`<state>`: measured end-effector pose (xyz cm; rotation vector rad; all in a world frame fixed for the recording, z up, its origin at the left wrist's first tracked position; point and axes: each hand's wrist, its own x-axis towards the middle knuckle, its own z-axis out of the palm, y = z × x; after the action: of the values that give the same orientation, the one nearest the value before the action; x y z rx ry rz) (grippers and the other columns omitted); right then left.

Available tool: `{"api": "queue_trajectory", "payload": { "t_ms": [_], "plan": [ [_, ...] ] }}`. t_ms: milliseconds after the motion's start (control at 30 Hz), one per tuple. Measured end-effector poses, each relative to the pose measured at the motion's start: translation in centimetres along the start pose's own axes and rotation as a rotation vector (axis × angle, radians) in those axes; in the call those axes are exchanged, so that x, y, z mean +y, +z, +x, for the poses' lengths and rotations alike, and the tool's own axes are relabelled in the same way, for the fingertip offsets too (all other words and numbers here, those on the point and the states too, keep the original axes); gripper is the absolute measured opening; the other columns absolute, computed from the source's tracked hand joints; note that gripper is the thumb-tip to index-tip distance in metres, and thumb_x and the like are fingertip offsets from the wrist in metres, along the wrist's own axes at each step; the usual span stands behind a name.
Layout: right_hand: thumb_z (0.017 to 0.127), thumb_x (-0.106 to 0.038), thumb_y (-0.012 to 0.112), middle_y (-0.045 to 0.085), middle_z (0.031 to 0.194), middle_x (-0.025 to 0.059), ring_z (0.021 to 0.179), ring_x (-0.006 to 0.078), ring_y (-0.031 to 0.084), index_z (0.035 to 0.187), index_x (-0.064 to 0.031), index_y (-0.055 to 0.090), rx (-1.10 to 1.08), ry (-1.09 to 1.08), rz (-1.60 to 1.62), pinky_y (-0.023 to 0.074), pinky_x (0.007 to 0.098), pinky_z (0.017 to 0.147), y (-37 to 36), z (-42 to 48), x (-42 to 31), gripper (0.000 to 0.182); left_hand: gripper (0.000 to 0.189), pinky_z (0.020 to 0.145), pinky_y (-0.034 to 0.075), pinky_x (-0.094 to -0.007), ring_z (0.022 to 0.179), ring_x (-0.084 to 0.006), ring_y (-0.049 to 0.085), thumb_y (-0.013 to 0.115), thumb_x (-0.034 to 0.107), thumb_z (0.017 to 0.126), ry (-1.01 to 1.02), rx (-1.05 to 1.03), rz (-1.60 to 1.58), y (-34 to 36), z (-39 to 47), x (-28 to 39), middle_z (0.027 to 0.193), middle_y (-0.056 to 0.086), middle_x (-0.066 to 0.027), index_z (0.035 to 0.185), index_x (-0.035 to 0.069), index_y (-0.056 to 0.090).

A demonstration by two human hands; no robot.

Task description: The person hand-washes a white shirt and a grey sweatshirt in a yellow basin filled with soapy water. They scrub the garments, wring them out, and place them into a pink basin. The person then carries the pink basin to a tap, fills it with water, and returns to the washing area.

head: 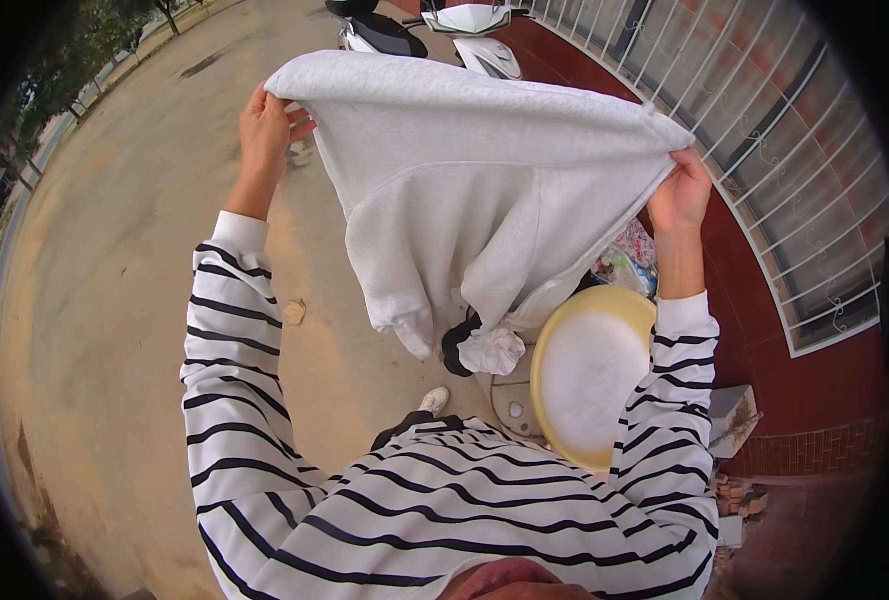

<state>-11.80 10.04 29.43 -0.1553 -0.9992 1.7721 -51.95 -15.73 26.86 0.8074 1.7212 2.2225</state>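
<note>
A light grey fabric garment (444, 142) is stretched out in the air before me, its upper edge folded over into a thick band. At its upper left corner my left hand (268, 124) grips the edge between thumb and fingers. My right hand (682, 187) pinches the opposite corner, somewhat lower. Loose folds and a sleeve-like end (407, 322) hang down from the middle. Just below them lie a crumpled white cloth (493, 350) and a black item (455, 349), partly hidden. A yellow basin (540, 382) full of white foam (598, 375) stands at the right.
Behind the garment a white motor scooter (482, 37) is parked. White window bars (778, 157) run along the red wall at right. Colourful plastic bags (632, 259) lie beyond the basin. A white box (729, 420) and bricks (737, 499) sit at lower right. Concrete ground (151, 262) extends leftward.
</note>
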Motion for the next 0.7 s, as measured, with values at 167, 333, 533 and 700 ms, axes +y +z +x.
{"api": "queue_trajectory", "payload": {
  "t_ms": [167, 333, 533, 700],
  "plan": [
    [0.073, -0.001, 0.047, 0.061, 0.120, 0.0188, 0.115, 0.0305, 0.056, 0.101, 0.0013, 0.059, -0.670, 0.171, 0.015, 0.0378, 0.0408, 0.107, 3.9, -7.3, 3.7, 0.030, 0.034, 0.082, 0.054, -0.0397, 0.101, -0.0232, 0.063, 0.046, 0.026, 0.102, -0.061, -0.051, -0.128, 1.7, 2.5, 1.6, 0.122, 0.061, -0.0079, 0.130, 0.009, 0.054],
    [0.079, -0.011, 0.060, 0.054, 0.135, 0.0162, 0.132, 0.0359, 0.041, 0.120, -0.0045, 0.061, -1.291, -0.057, -0.741, 0.0328, 0.0440, 0.110, 9.1, -22.3, 13.5, 0.041, 0.043, 0.099, 0.052, -0.0456, 0.117, -0.0303, 0.059, 0.051, 0.026, 0.099, -0.115, -0.732, -0.574, 2.9, 4.9, 4.5, 0.128, 0.059, -0.0198, 0.130, -0.004, 0.050],
    [0.083, -0.024, 0.067, 0.057, 0.130, 0.0185, 0.123, 0.0360, 0.050, 0.129, -0.0042, 0.055, -0.910, 0.387, -0.985, 0.0387, 0.0424, 0.105, 2.0, -19.1, 15.0, 0.051, 0.036, 0.095, 0.053, -0.0414, 0.113, -0.0252, 0.062, 0.050, 0.020, 0.100, 0.021, -0.754, -0.412, 1.5, 3.5, 14.9, 0.126, 0.061, -0.0145, 0.128, -0.002, 0.053],
    [0.065, -0.044, 0.086, 0.026, 0.154, 0.0234, 0.141, 0.0418, 0.026, 0.152, -0.0073, 0.021, -0.478, 0.050, -1.127, 0.0278, 0.0463, 0.114, -1.2, -13.6, 17.8, 0.115, 0.035, 0.091, 0.054, -0.0418, 0.106, -0.0271, 0.064, 0.051, 0.022, 0.099, 0.077, -0.526, -0.390, 1.7, -8.9, 15.2, 0.117, 0.063, -0.0160, 0.122, -0.003, 0.055]
  ]
}}
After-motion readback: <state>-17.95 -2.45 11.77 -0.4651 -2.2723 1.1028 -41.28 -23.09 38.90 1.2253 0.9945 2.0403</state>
